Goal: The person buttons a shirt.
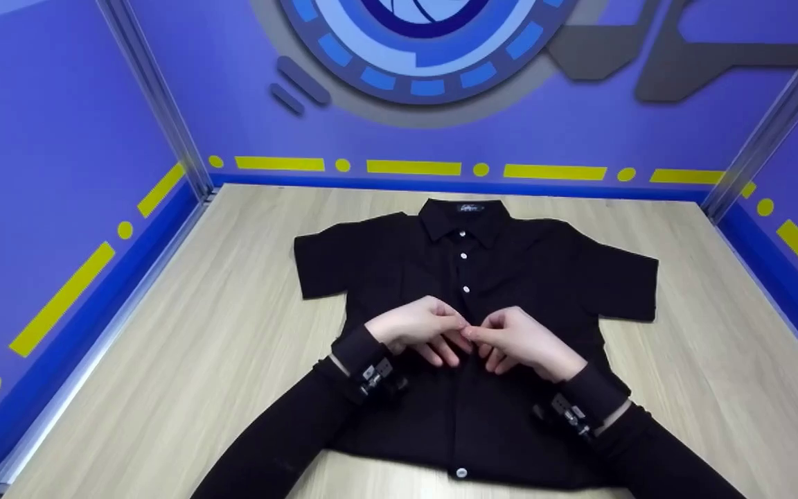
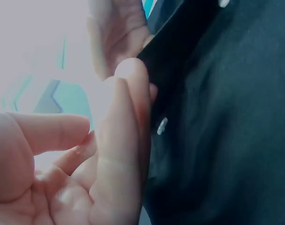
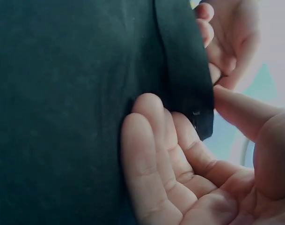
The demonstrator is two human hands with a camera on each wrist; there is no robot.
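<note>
Shirt placket [image 3: 186,61] lies pinched in the right grip [image 1: 525,341]; whether the left grip [image 1: 421,328] pinches is unclear.

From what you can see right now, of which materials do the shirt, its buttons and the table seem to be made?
The shirt looks like thin cloth, black and matt, because it drapes in soft folds; I cannot tell which fibre. The buttons are probably plastic: small, white, smooth-looking discs. The table shows pale, streaky grain, so wood or a wood-look laminate.
</note>
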